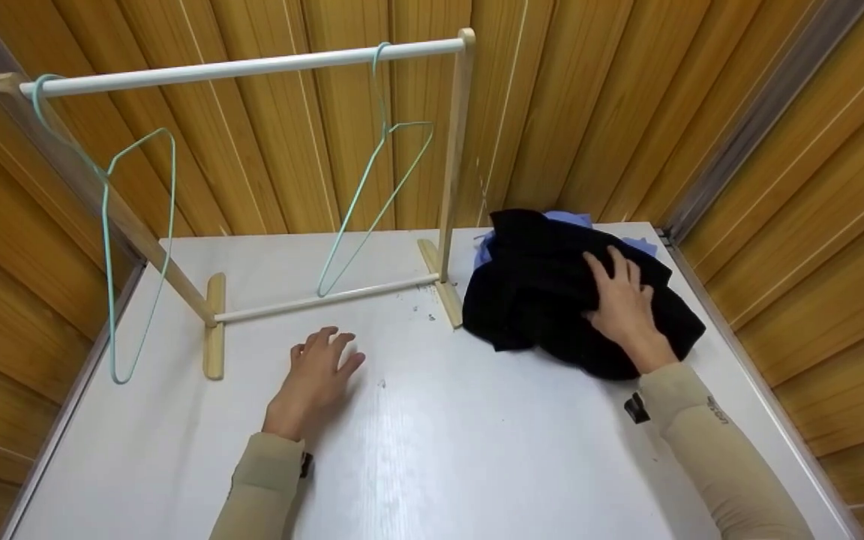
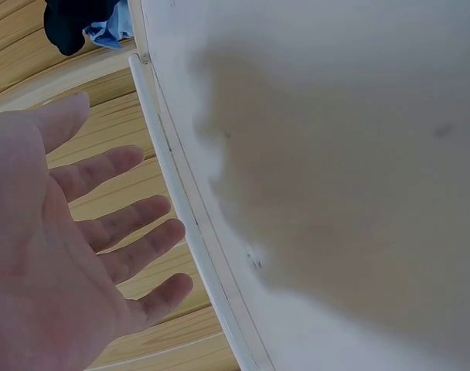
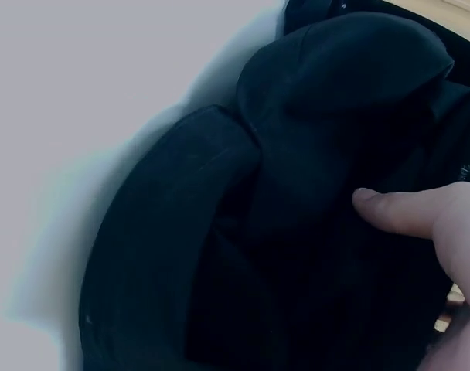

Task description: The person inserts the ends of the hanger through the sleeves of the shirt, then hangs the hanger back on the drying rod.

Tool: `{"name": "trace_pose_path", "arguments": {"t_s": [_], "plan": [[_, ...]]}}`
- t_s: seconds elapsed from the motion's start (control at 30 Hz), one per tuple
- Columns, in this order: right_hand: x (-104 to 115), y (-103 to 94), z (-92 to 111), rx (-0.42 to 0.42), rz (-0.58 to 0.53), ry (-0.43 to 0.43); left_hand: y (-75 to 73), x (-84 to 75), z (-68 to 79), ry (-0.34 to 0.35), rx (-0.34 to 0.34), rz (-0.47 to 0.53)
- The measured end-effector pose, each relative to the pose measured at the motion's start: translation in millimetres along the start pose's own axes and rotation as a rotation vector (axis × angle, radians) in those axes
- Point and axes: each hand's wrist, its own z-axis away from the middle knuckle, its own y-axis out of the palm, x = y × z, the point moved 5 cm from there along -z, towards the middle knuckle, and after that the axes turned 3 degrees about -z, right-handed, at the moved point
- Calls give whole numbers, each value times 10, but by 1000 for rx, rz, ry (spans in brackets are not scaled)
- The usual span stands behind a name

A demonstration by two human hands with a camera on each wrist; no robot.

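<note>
Beige right sleeve is nearest the camera; its right hand rests on the black garment, fingers spread. Garment is heaped on the white tabletop, right of the rack, blue cloth poking out behind. Left hand is wide, fingers loosely bent, in front of the rack. Two mint hangers hang on its top bar.

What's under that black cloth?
Bits of blue cloth poke out from under the black cloth, at its far and left edges. The rest is covered, so I can't tell what else is there.
</note>
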Motion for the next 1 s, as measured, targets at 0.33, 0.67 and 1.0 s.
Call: {"name": "trace_pose_path", "arguments": {"t_s": [0.33,0.67,1.0], "plan": [[-109,86,-88,146,-2,85,46,-25,-16,-4,22,5],[-40,164,-117,124,111,17,96,-55,-36,14,33,8],[14,238,-29,91,100,-97,118,-88,-26,17,30,6]]}}
